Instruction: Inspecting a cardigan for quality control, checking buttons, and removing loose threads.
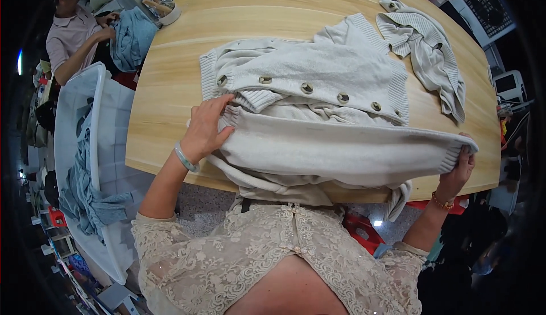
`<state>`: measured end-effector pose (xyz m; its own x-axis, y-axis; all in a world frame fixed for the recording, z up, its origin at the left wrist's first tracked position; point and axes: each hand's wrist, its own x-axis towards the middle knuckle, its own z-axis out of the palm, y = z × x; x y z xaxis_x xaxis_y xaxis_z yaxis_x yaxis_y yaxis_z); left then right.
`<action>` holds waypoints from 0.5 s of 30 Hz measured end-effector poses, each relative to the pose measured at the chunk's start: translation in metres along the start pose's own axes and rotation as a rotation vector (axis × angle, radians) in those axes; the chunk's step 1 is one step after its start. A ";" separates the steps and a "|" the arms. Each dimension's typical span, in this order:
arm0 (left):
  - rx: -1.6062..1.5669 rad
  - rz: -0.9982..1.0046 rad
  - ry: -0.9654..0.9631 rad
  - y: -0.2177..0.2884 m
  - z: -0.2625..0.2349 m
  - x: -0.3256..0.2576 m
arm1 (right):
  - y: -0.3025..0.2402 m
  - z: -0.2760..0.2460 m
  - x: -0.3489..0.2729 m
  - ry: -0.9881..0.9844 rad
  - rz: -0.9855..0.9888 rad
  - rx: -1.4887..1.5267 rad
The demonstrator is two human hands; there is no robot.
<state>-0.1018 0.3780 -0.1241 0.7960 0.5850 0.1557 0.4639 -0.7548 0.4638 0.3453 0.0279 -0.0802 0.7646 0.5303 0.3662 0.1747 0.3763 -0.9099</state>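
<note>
A cream knit cardigan point(318, 70) with a row of large dark buttons and ribbed edges lies on the table. In front of it a cream knit sweater point(335, 150) is stretched sideways in a long smooth band, its lower folds hanging over the near table edge. My left hand point(207, 124) holds the gathered ribbed left end of this sweater between thumb and fingers, close beside the cardigan's ribbed edge. At the other end, my right hand point(459, 173) grips the ribbed right end, fingers curled round it and partly hidden.
Another cream knit piece point(426, 48) lies crumpled at the far right of the wooden table point(170, 99). A clear plastic bin point(105, 139) with blue-grey knitwear stands left. Beyond it a person point(79, 36) handles a blue-grey garment. A tool cup point(169, 15) sits at the table's far-left edge.
</note>
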 end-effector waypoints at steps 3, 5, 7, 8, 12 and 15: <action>-0.155 -0.119 -0.046 -0.003 0.002 0.005 | 0.030 -0.020 0.020 -0.069 0.042 -0.263; -0.316 -0.078 0.006 -0.010 0.008 0.005 | 0.046 0.001 0.028 -0.190 -0.059 -0.994; -0.415 -0.157 0.016 -0.016 0.009 0.000 | 0.060 0.033 0.017 -0.193 -0.275 -1.426; -0.514 -0.229 0.024 -0.019 0.011 0.000 | 0.059 0.054 0.012 -0.228 -0.181 -1.291; -0.635 -0.313 0.075 -0.004 -0.006 -0.001 | 0.039 0.172 -0.010 -0.481 0.024 -0.751; -0.628 -0.251 0.112 0.009 -0.017 -0.002 | 0.046 0.260 -0.036 -0.780 -0.124 -0.406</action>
<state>-0.1062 0.3752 -0.1053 0.6336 0.7720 0.0509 0.2883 -0.2967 0.9104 0.1649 0.2235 -0.0846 0.1113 0.9261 0.3605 0.5484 0.2453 -0.7995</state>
